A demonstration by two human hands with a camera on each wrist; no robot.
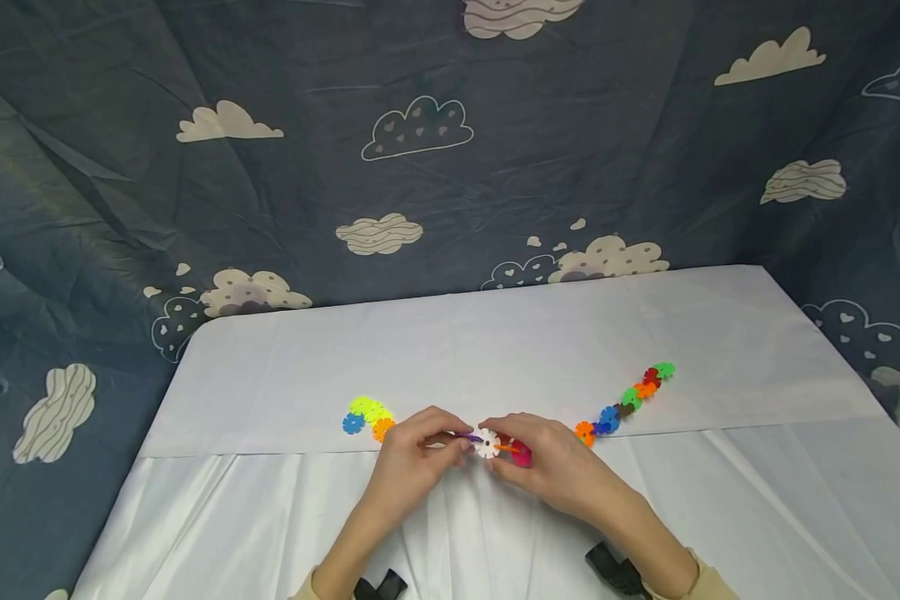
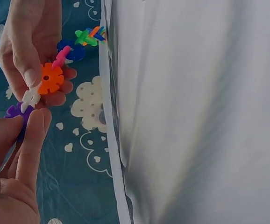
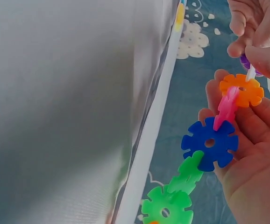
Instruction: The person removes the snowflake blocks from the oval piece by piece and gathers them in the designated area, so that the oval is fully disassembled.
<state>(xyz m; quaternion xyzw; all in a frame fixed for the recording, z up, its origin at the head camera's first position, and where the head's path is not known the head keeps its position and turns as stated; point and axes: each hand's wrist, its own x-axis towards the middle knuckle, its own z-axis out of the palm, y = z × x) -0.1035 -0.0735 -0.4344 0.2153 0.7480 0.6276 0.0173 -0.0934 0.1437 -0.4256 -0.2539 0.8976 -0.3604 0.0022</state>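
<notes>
My left hand (image 1: pixel 420 462) pinches a purple notched snowflake disc (image 2: pixel 14 111) between thumb and fingertips. Slotted against it stands a white snowflake disc (image 1: pixel 487 443), seen between my two hands. My right hand (image 1: pixel 547 458) holds the near end of a chain of interlocked snowflake discs, its thumb at the white disc and its fingers behind the orange disc (image 3: pixel 242 90). From there the chain runs through a pink disc (image 3: pixel 226 108), a blue disc (image 3: pixel 196 143) and green discs (image 3: pixel 187 173) across my right palm toward the table.
The chain's far part lies on the white-covered table (image 1: pixel 450 358) at right, ending in a green disc (image 1: pixel 665 370). Left of my left hand lie several yellow discs (image 1: pixel 371 408), a blue disc (image 1: pixel 353 424) and an orange disc (image 1: pixel 383 429). A cloud-patterned dark cloth (image 1: pixel 285 192) hangs behind.
</notes>
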